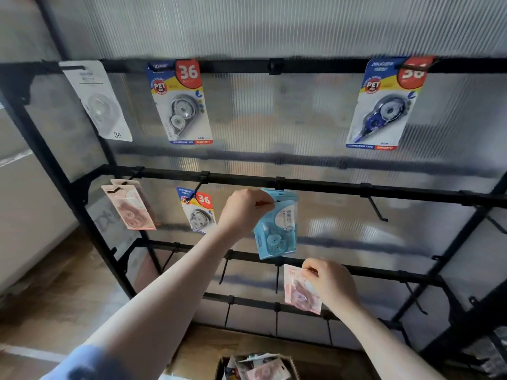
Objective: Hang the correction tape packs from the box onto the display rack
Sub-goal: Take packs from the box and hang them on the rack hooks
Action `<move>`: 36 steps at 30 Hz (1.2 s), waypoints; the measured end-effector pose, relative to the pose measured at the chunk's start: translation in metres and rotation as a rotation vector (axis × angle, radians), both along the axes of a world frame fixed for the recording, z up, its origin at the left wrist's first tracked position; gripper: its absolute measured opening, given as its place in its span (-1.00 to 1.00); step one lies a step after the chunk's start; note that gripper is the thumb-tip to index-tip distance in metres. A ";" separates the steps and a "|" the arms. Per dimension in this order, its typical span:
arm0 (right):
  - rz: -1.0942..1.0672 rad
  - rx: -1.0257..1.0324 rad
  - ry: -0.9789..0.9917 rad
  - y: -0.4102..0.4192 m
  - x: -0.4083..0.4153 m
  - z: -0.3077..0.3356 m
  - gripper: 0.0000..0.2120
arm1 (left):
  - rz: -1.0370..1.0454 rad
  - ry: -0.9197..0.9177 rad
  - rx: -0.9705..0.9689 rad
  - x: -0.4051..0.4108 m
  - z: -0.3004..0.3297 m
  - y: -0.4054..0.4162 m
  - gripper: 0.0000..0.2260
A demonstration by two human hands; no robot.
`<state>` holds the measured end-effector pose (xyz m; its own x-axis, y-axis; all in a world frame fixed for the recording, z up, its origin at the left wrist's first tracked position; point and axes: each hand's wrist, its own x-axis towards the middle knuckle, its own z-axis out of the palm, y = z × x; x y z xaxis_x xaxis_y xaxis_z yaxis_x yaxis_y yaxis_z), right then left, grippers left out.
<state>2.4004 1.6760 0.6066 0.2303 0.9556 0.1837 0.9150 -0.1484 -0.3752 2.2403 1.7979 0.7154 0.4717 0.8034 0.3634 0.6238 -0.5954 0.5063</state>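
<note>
My left hand pinches the top of a light blue correction tape pack at a hook on the middle bar of the black display rack. Lower down, my right hand pinches the top of a pink pack in front of the lower bar. Other packs hang on the rack: a white one, a blue-and-red "36" pack and another on the top bar, pink ones and a small "36" pack on the middle bar. The cardboard box with more packs sits at the bottom.
Bare hooks stick out from the middle bar at the right and from the lower bars. A ribbed translucent panel backs the rack. A wooden floor lies at the left.
</note>
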 end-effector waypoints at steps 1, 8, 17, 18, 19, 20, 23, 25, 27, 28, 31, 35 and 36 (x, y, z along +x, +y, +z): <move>0.011 -0.002 -0.002 0.001 0.002 0.000 -0.83 | 0.008 -0.005 -0.014 0.001 -0.001 0.001 -0.84; 0.042 -0.002 0.022 0.010 0.007 -0.001 -0.84 | -0.004 0.003 -0.026 0.011 -0.005 -0.001 -0.83; 0.078 0.004 0.027 0.020 0.010 0.003 -0.85 | -0.078 0.090 -0.014 0.009 -0.002 0.005 -0.78; 0.082 0.003 0.030 0.021 0.011 0.002 -0.85 | -0.076 0.092 0.001 0.009 -0.002 0.005 -0.78; 0.087 0.006 0.033 0.021 0.011 0.001 -0.85 | -0.069 0.088 0.017 0.010 -0.002 0.005 -0.78; 0.093 0.009 0.035 0.022 0.011 0.000 -0.85 | -0.061 0.082 0.032 0.011 -0.003 0.005 -0.79; 0.103 0.007 0.029 0.022 0.012 -0.003 -0.84 | -0.060 0.061 0.060 0.014 -0.005 0.007 -0.80; 0.099 0.001 0.029 0.022 0.015 -0.004 -0.83 | -0.051 0.051 0.052 0.015 -0.008 0.009 -0.81; 0.093 0.001 0.033 0.023 0.018 -0.005 -0.83 | -0.042 0.042 0.040 0.016 -0.012 0.013 -0.83; 0.092 0.003 0.029 0.023 0.019 -0.005 -0.82 | -0.042 0.033 0.047 0.017 -0.014 0.014 -0.84; 0.088 0.014 0.012 0.026 0.023 -0.007 -0.82 | -0.032 -0.045 0.081 0.020 -0.023 0.020 -0.88; 0.076 0.021 -0.008 0.029 0.029 -0.015 -0.82 | 0.008 -0.103 0.078 0.023 -0.030 0.026 -0.85; 0.074 0.021 -0.010 0.029 0.030 -0.016 -0.82 | -0.001 -0.106 0.082 0.024 -0.030 0.027 -0.86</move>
